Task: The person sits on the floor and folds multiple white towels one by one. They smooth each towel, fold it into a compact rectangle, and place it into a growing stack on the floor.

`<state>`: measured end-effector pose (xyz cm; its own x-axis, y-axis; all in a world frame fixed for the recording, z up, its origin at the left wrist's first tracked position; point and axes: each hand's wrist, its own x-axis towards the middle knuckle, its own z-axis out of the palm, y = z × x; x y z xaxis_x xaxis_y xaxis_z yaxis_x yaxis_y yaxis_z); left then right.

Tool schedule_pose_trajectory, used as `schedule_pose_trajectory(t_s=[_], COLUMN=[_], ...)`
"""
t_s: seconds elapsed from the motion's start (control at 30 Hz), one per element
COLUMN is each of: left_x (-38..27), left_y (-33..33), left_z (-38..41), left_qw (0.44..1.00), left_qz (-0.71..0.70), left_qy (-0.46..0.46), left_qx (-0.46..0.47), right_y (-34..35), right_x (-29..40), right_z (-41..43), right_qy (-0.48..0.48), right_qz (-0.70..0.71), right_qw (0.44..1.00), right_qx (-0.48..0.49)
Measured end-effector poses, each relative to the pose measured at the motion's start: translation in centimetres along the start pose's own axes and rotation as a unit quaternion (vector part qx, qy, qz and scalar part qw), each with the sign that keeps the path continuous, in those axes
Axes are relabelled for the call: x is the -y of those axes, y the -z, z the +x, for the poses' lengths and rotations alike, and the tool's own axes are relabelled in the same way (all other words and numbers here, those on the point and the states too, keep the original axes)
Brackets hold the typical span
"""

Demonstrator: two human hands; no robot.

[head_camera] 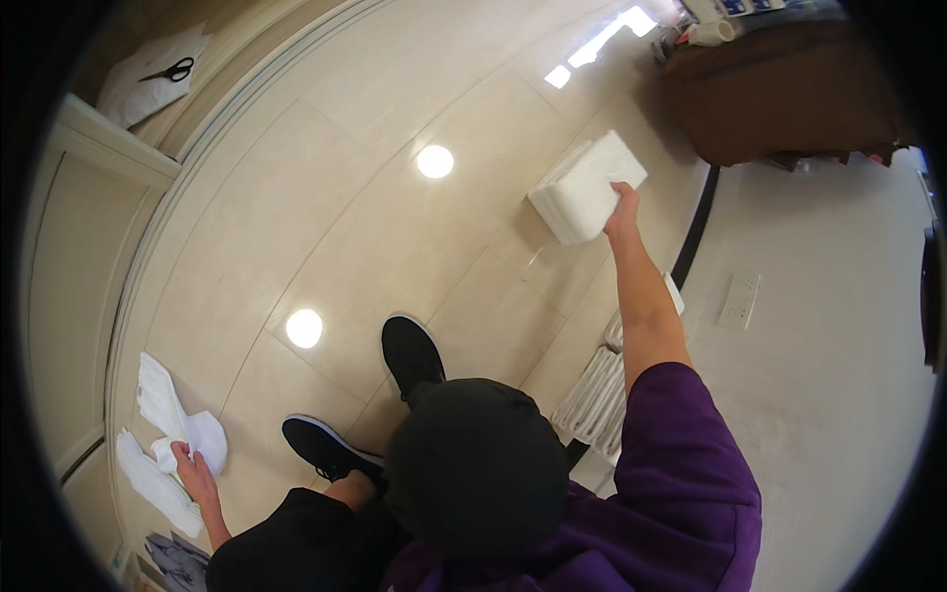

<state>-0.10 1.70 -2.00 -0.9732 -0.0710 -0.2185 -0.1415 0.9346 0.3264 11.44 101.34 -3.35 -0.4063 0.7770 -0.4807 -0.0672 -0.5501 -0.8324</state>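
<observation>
My right hand (625, 207) grips the near side of a thick stack of folded white towels (584, 189), toward the upper right; the fingers beneath it are hidden. At the lower left, my left hand (194, 471) pinches a crumpled white cloth (203, 440), part of which stretches away toward the cabinet side. Beside it lies another folded white cloth (155, 485). Between my right forearm and the wall, more folded white towels (592, 399) are piled, partly hidden by the arm.
A brown-covered piece of furniture (784, 96) stands at the upper right. Scissors (174, 71) rest on white material (148, 92) at the upper left, above a cabinet door (89, 274). Grey cloth (176, 562) is at the lower left. The wall has an electrical outlet (739, 300).
</observation>
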Motion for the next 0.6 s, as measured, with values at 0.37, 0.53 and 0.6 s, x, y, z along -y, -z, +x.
schedule_pose_trajectory(t_s=[0.37, 0.53, 0.6], left_x=[3.2, -5.7, -11.9], left_y=[0.9, 0.8, 0.3], left_z=[0.9, -0.6, -0.8], left_qw=[0.998, 0.99, 0.986], left_qz=[-0.045, -0.114, -0.127], left_qy=[-0.014, -0.038, -0.101], left_qx=[-0.047, -0.071, -0.032], right_y=[-3.9, -14.3, -18.8], right_x=[-0.4, -4.9, -9.2], right_z=[-3.3, -14.5, -18.6], right_qy=[0.333, 0.578, 0.505], right_qz=[-0.604, -0.558, -0.516], right_qw=[0.65, 0.591, 0.629], right_qx=[-0.319, 0.074, 0.288])
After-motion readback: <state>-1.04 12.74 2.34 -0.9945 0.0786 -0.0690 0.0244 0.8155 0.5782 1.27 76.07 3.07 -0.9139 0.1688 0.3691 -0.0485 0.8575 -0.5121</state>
